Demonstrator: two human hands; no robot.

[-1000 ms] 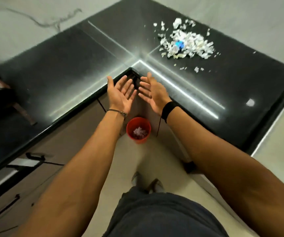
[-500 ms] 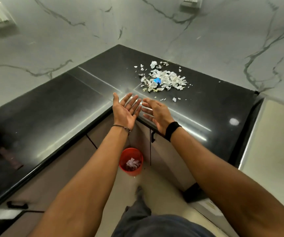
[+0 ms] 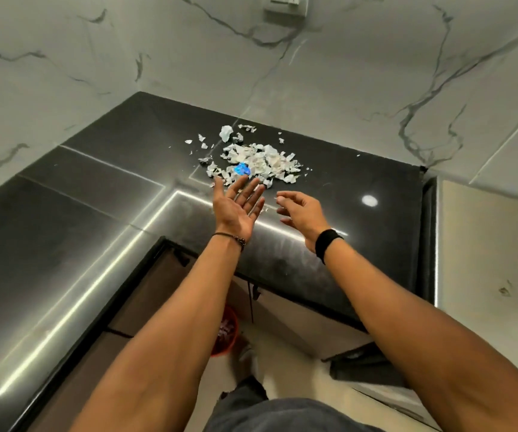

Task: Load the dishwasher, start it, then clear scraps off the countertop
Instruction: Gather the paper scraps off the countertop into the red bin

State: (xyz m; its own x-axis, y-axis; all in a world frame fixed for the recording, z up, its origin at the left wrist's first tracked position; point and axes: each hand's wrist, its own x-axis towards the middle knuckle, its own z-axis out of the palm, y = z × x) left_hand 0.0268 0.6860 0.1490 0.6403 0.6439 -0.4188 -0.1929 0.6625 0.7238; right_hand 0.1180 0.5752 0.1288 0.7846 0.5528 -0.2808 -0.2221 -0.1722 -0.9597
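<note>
A: Scraps [image 3: 257,162]: how will they handle?

B: Judged very light, thin and limp, like torn paper or film. There is no single piece to hold. A fast sweep would likely scatter them. Better to rake from the heap's far and right edges toward a cupped palm at the near side.

A: Appearance?

B: Ragged whitish-grey flakes in a loose heap, with strays toward the back left. One bright blue piece [image 3: 241,169] lies at the near edge.

A: Location?

B: On the glossy black countertop [image 3: 95,213], near the marble wall. A red bin [image 3: 231,333] stands on the floor below, partly hidden by the left forearm.

A: Hands?

B: Left hand [image 3: 235,208] is palm up, fingers straight and empty, with its tips just short of the heap. Right hand [image 3: 302,213] is beside it, fingers loosely bent, nothing visibly held.
</note>
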